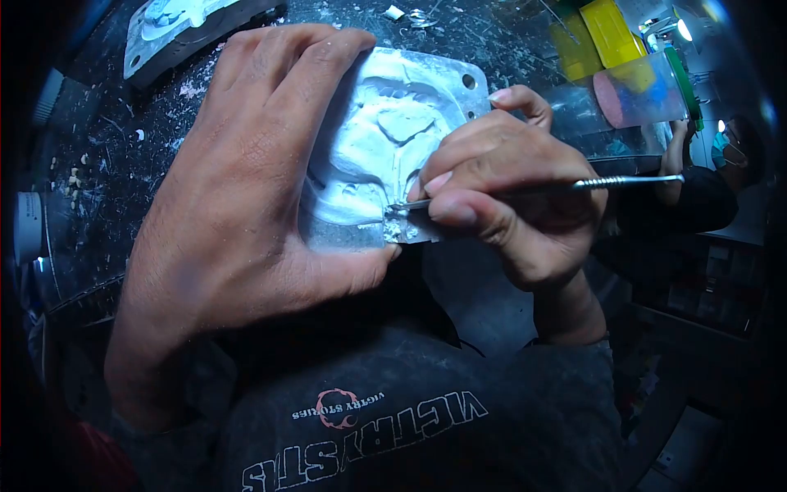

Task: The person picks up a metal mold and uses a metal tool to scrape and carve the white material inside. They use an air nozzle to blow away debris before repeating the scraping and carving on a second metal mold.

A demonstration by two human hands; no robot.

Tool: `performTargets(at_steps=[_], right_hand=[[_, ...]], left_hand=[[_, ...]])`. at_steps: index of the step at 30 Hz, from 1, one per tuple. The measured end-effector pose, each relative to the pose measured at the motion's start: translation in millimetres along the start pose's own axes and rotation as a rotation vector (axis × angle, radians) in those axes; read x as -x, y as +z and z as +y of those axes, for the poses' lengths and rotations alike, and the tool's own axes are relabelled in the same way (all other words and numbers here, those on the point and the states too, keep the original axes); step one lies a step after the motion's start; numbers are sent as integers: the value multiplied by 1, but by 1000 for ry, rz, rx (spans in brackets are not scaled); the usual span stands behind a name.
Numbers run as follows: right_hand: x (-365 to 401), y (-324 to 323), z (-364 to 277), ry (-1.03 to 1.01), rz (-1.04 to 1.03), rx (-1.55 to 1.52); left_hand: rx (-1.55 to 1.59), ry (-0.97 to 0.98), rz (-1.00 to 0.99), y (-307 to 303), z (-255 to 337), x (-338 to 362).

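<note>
A metal dental flask half (456,69) with white plaster (402,98) inside lies tilted between my hands, above the front edge of the dark bench. The plaster has a curved, hollowed shape with a raised middle. My left hand (238,164) wraps round the flask's left side, fingers over the far edge and thumb along the near edge. In my right hand (525,176), a thin metal carving tool (627,182) is pinched like a pen. Its tip touches the near edge of the flask, among crumbly plaster bits (398,230). Some right fingers rest against the flask's right side.
Another flask piece (156,70) stands at the upper left of the dark bench (320,16), which is strewn with plaster scraps. A clear jar (648,94) with a green lid and pink contents lies upper right, near a yellow container (611,33). A masked person (680,197) is at the right.
</note>
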State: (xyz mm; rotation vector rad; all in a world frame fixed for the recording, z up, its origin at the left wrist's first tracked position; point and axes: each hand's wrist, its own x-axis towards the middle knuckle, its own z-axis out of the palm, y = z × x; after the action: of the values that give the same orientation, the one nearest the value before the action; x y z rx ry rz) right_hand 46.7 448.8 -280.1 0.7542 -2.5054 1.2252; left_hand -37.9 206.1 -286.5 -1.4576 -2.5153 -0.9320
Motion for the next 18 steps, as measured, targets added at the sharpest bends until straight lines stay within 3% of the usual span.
performTargets(at_steps=[7,8,9,11,18], right_hand=[[2,13,-3,56,164,-133],[6,21,-3,190,265,-379],[8,20,4,185,269,-377],[11,14,19,45,210,-81],[10,15,22,61,172,-196]], left_hand=[[-12,-18,35,4,3,2],[-14,-12,34,5,4,2],[-16,-37,40,6,6,2],[-19,-60,46,7,8,3],[-54,-94,66,9,11,4]])
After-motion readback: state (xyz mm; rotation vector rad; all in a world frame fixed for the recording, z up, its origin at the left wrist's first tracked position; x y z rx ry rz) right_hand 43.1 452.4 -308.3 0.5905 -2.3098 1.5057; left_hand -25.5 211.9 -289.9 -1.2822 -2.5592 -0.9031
